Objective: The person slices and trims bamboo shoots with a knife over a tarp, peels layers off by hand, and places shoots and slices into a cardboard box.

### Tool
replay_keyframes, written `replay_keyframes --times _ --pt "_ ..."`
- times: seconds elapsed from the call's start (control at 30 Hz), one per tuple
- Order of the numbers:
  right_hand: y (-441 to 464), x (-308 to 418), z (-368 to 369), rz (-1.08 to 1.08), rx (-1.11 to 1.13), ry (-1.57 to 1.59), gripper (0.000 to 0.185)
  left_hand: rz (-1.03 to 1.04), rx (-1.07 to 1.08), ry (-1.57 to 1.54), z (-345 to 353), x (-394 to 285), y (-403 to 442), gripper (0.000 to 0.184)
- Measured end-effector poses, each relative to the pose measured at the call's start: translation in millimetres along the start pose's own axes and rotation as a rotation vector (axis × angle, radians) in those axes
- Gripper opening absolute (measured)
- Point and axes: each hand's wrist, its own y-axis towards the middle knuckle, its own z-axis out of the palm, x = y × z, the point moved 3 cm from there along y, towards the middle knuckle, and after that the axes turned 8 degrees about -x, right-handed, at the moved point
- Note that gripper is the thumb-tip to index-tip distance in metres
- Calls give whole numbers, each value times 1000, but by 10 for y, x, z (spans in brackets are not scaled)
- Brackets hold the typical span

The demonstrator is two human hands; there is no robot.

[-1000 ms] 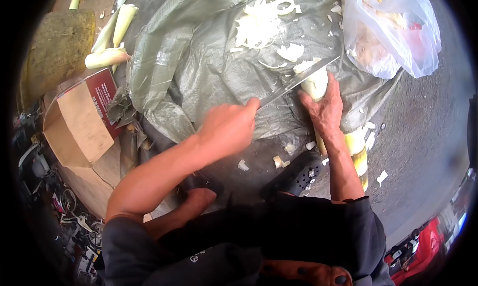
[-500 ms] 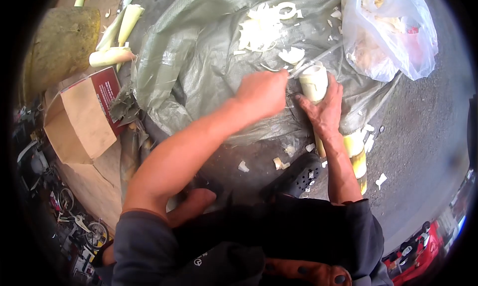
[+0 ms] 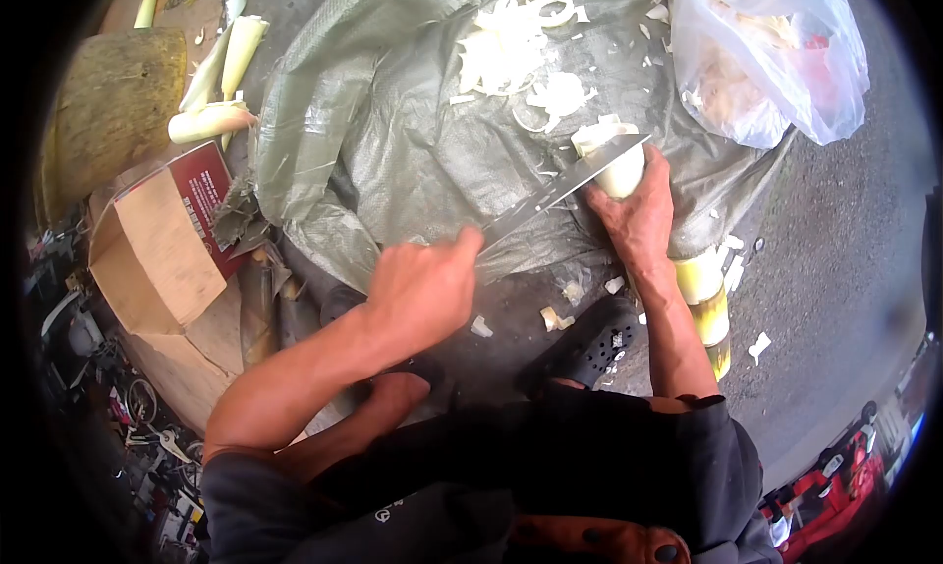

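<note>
Knife (image 3: 582, 174) gripped in your left hand (image 3: 422, 284) crosses the stalk (image 3: 621, 177) your right hand (image 3: 645, 215) clasps by the sheet's (image 3: 422, 151) near edge; slicing seems to want steadiness.

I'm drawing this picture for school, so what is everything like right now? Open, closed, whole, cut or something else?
Bamboo shoot: peeled, ragged on top
Knife: held, blade across the shoot's top
Left hand: closed on the knife's handle
Right hand: wrapped around the shoot
Woven sheet: spread out, wrinkled
Pale slices: cut, heaped loosely
Plastic bag: bulging, partly filled
Clog: worn
</note>
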Motion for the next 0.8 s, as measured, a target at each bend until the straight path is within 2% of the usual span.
replay_keyframes --times 0.33,0.43,0.53,0.73,0.8 --pt "32 -60 13 21 39 99 72 -45 56 -92 241 -37 385 17" --pt "47 -13 -22 39 66 104 71 28 -41 -122 372 -81 634 18" --pt "61 14 -48 80 114 49 75 12 29 -45 442 -193 871 18" --pt "78 -39 -34 176 125 204 70 12 10 -29 478 -302 1025 18" --pt "59 10 -46 131 162 136 72 22 6 0 507 -350 1143 19"
